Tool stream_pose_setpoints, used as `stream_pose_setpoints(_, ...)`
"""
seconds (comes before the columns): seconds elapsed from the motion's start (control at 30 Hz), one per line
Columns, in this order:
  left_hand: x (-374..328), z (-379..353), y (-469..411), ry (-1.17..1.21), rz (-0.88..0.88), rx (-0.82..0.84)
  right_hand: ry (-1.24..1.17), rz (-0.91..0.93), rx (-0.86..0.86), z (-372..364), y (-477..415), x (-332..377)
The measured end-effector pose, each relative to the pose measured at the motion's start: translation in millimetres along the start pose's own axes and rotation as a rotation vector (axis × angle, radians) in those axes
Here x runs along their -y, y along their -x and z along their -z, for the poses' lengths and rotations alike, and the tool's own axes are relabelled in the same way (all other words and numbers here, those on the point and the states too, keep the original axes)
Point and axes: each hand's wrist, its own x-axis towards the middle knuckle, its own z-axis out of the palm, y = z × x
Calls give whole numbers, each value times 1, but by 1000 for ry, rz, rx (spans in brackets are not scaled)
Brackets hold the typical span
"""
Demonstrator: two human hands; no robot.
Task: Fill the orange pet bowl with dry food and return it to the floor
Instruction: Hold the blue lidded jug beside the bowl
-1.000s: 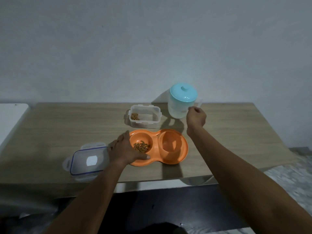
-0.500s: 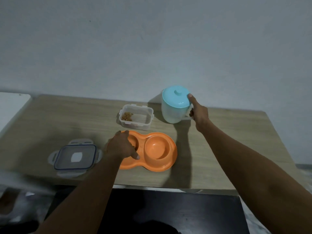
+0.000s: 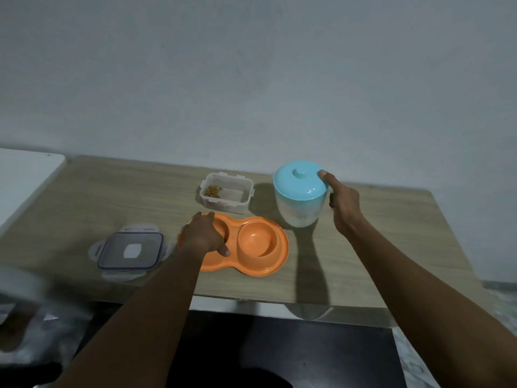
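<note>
The orange double pet bowl [image 3: 260, 245] lies on the wooden table [image 3: 84, 208], near its front edge. My left hand [image 3: 204, 233] grips the bowl's left rim and covers the left well, so the dry food there is hidden. The right well holds nothing. My right hand [image 3: 340, 200] is wrapped around the handle of a white jug with a light blue lid [image 3: 299, 194], thumb on the lid's edge. The jug stands just behind and right of the bowl.
A clear plastic container [image 3: 228, 196] with a little dry food stands behind the bowl. Its lid [image 3: 130, 250] lies flat left of the bowl. A white surface [image 3: 22, 177] adjoins the table's left end. Dark floor shows below the front edge.
My right hand moved from the jug's side onto its handle and lid. My left hand slid further over the bowl's left well. The view shifted, so everything sits more to the right.
</note>
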Motion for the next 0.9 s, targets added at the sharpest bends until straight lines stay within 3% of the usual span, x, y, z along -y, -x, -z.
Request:
stream_pose_setpoints(0.33, 4, 3, 10, -4, -50, -34, 212, 97, 24, 21, 56, 5)
stream_pose_setpoints(0.67, 12, -3, 11, 46, -81, -35, 551, 151, -33, 14, 78, 1)
stream_pose_setpoints(0.9, 12, -4, 8, 42, -84, -37, 645, 170, -76, 10, 84, 2)
